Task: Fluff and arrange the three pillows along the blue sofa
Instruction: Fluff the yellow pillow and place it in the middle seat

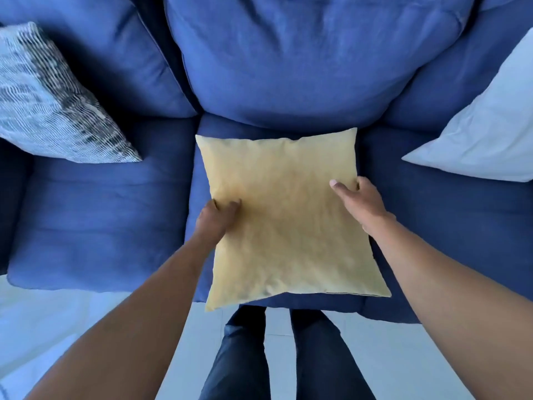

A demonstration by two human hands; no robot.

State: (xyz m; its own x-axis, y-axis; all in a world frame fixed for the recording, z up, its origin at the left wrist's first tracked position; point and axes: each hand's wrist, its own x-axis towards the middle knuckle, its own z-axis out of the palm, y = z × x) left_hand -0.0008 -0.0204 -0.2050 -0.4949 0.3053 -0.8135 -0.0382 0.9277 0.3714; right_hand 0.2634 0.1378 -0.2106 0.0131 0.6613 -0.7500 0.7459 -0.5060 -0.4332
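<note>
Three pillows are on the blue sofa (95,232): a striped grey pillow (49,102) leans at the left end, a white pillow (487,131) leans at the right end, and the yellow pillow (291,220) is over the middle seat, in your hands. Your left hand (215,219) pinches its left edge and your right hand (360,202) grips its right edge, thumb on top. Holding both sides like this probably lets you shake the filling evenly, then stand the pillow against the middle back cushion (302,62).
</note>
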